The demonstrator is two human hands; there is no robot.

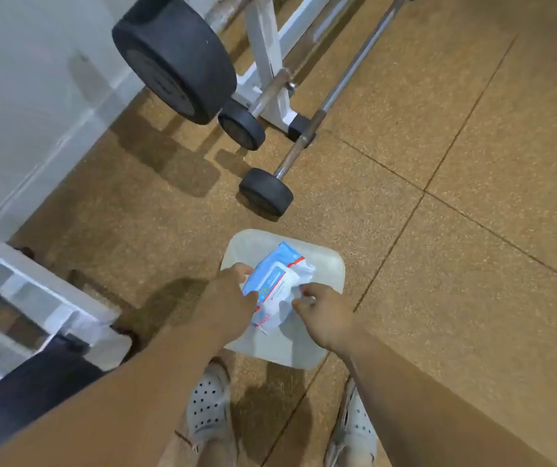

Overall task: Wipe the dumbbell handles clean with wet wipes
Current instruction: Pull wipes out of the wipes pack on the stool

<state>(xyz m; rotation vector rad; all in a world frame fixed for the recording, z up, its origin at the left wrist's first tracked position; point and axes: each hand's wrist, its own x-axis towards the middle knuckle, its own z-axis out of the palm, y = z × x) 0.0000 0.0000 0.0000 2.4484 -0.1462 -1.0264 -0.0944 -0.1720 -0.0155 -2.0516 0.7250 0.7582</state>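
Pinching a wipe at the pack

Gripping the pack [270, 278] with the left hand [231, 294], fingers curled round its left edge. Pinching a white wipe [300, 281] at the pack's opening with the right hand [325, 320], fingers pressed together on the sheet. Both held over a white stool [325, 261] standing on the speckled floor [438, 230]; resting on the seat or just above it, cannot tell. Ahead on the floor, well apart from both hands, the dumbbell [298, 146]: rusty bar, small black disc at the near end, untouched. Just beside it, a white rack [265, 45] bearing a large black plate [176, 55] and a smaller one low down. Near the bottom edge, two pale perforated clogs [208, 406], one each side of the stool's near corner. Far left, a white frame [34, 291] with a dark pad below it.
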